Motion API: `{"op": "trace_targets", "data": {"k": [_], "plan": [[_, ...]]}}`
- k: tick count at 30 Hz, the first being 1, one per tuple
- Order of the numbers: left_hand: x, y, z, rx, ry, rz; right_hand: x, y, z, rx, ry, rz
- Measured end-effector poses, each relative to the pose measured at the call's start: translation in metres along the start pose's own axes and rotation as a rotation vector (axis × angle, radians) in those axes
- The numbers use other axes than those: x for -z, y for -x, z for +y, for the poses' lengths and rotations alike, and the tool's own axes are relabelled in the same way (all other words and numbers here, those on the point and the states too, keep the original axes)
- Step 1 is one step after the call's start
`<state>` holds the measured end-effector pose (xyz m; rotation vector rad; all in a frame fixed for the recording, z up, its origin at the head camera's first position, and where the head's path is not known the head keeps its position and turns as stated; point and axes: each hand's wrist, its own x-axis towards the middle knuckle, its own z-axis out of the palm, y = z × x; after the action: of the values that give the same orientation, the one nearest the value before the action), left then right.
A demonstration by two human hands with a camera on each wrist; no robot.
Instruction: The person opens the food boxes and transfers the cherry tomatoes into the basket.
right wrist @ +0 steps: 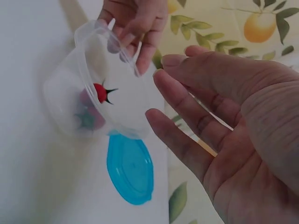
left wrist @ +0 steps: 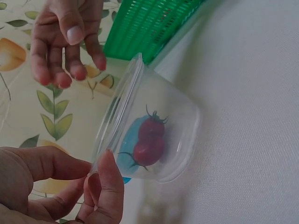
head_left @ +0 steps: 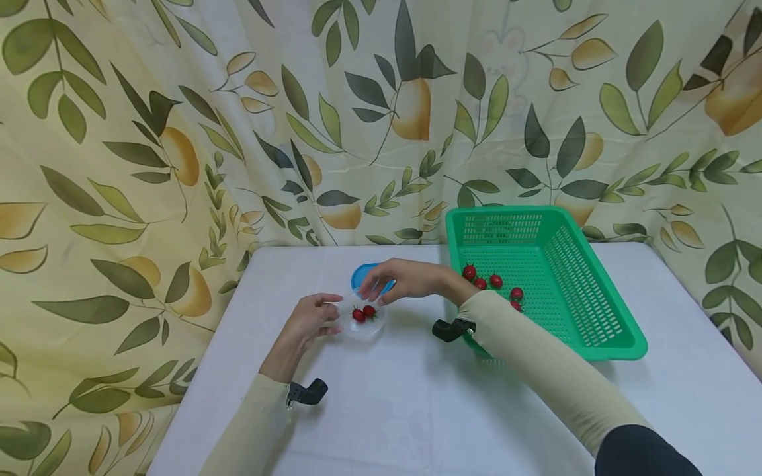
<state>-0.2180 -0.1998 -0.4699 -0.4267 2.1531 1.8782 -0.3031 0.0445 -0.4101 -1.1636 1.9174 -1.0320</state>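
Note:
A small clear plastic cup (head_left: 364,322) stands on the white table (head_left: 417,410) with two red cherry tomatoes (head_left: 364,313) inside. My left hand (head_left: 333,314) pinches the cup's rim on its left side; in the left wrist view the thumb and fingers (left wrist: 105,179) close on the rim of the cup (left wrist: 173,116). My right hand (head_left: 372,287) hovers just above the cup with fingers loosely spread, holding nothing; its palm (right wrist: 224,116) faces the cup (right wrist: 70,102). A blue lid (head_left: 363,272) lies flat just behind the cup, partly hidden by the right hand.
A green perforated basket (head_left: 595,330) sits to the right, with several more cherry tomatoes (head_left: 494,281) in its near-left part. My right forearm lies across the basket's front corner. A leaf-patterned curtain (head_left: 178,165) hangs behind and to the left of the table.

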Motion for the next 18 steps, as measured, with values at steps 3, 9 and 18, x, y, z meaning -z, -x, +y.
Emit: {"op": "trace_targets", "data": {"k": [3,9,18], "plan": [[0.0,0.0,0.001,-0.006,0.003,-0.003,-0.005,-0.005,0.0,-0.018,-0.019,-0.011],[-0.001,0.0,0.001,-0.021,0.0,-0.006,-0.015,-0.014,-0.001,-0.034,-0.038,-0.031],[0.0,0.001,0.001,-0.023,-0.004,-0.005,-0.034,-0.03,0.001,-0.058,0.064,-0.052]]}}
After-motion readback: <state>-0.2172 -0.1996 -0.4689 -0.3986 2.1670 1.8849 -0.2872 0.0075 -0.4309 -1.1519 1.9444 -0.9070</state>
